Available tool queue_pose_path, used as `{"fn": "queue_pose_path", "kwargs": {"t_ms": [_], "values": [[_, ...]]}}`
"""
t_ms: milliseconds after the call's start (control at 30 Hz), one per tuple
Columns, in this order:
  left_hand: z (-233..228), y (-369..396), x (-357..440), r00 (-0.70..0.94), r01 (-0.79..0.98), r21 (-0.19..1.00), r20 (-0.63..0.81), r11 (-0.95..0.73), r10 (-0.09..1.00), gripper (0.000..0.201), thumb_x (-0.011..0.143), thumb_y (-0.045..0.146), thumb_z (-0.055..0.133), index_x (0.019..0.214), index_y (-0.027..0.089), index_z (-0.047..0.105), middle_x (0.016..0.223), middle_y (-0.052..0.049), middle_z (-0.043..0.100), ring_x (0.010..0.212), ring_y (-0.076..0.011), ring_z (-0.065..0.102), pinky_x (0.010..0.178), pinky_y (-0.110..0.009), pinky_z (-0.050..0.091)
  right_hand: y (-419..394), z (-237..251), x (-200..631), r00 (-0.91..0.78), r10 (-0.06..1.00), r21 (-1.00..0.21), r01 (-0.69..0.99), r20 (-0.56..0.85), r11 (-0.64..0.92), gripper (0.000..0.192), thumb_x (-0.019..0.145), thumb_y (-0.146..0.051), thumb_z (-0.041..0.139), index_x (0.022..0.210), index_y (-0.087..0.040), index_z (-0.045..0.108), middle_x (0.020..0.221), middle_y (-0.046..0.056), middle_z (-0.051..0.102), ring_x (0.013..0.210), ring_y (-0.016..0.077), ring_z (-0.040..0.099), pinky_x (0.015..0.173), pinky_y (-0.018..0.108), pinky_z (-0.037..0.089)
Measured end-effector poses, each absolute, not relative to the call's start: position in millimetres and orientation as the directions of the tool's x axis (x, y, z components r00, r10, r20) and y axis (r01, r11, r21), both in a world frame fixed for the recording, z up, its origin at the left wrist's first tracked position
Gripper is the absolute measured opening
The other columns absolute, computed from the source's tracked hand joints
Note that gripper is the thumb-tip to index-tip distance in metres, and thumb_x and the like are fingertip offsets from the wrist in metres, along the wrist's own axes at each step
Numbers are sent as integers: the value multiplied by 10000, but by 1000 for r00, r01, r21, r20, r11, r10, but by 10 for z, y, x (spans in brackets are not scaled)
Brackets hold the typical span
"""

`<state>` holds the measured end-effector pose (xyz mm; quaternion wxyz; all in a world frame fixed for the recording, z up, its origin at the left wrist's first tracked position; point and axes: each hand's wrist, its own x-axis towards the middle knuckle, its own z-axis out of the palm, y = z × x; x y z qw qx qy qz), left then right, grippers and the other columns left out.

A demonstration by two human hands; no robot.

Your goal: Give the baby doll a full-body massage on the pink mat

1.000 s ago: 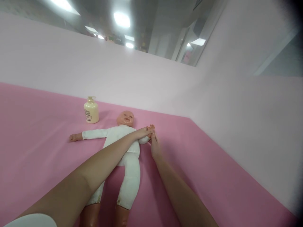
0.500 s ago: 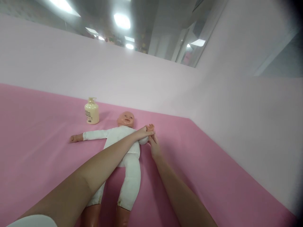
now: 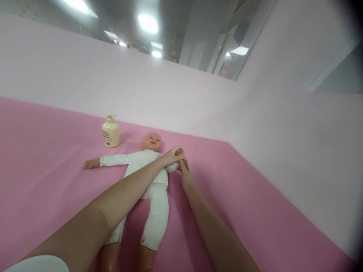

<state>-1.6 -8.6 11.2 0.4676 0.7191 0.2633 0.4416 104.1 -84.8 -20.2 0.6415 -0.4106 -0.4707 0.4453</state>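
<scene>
- Far left: pink worktop (image 3: pixel 42 158), soft and flat, with pale pink walls (image 3: pixel 141 98) behind and to the side.
- Next: cream pump bottle (image 3: pixel 110 132), standing up near the back wall, close to the doll's head but not touching it. Probably kept there to be easy to reach.
- Middle: baby doll (image 3: pixel 147 177) in a white suit, lying on its back on the worktop, head toward the wall, legs toward the camera, one arm stretched out flat to the left with its small fist (image 3: pixel 89 164) on the pink.
- Over the doll: left hand (image 3: pixel 171 155), reaching across the doll's chest, curled shut around the doll's other small hand (image 3: pixel 179 152) and lifting it a little off the worktop, likely to keep that arm steady.
- Just to the right: right hand (image 3: pixel 185 175), coming up from below, fingers pinching at the same doll wrist, touching the left hand.
</scene>
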Motion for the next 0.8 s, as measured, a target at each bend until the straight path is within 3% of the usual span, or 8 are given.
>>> {"fn": "queue_pose_path", "kwargs": {"t_ms": [200, 467, 800], "values": [[142, -99, -5, 487, -80, 922, 368, -379, 792, 304, 830, 467, 569, 803, 164, 555, 741, 25, 539, 759, -131, 509, 776, -257, 420, -808, -238, 1076, 216, 957, -942, -232, 194, 243, 380, 792, -562, 613, 961, -227, 676, 924, 43, 718, 835, 211, 674, 778, 373, 550], [113, -32, 0, 489, -98, 941, 329, -324, 808, 367, 878, 511, 472, 781, 165, 541, 745, 7, 564, 732, -134, 533, 740, -268, 434, -866, -182, 1019, 163, 958, -955, -142, 236, 259, 379, 758, -432, 683, 1096, -262, 653, 1176, 35, 673, 1168, 246, 592, 956, 376, 500], [118, -117, 3, 617, -86, 971, 229, -224, 753, 571, 731, 695, 603, 843, 135, 603, 751, 0, 615, 730, -133, 579, 726, -271, 466, -845, -205, 1068, 227, 942, -950, -134, 249, 284, 435, 875, -536, 499, 1195, -272, 629, 1286, 33, 631, 1193, 226, 580, 1004, 395, 484]]}}
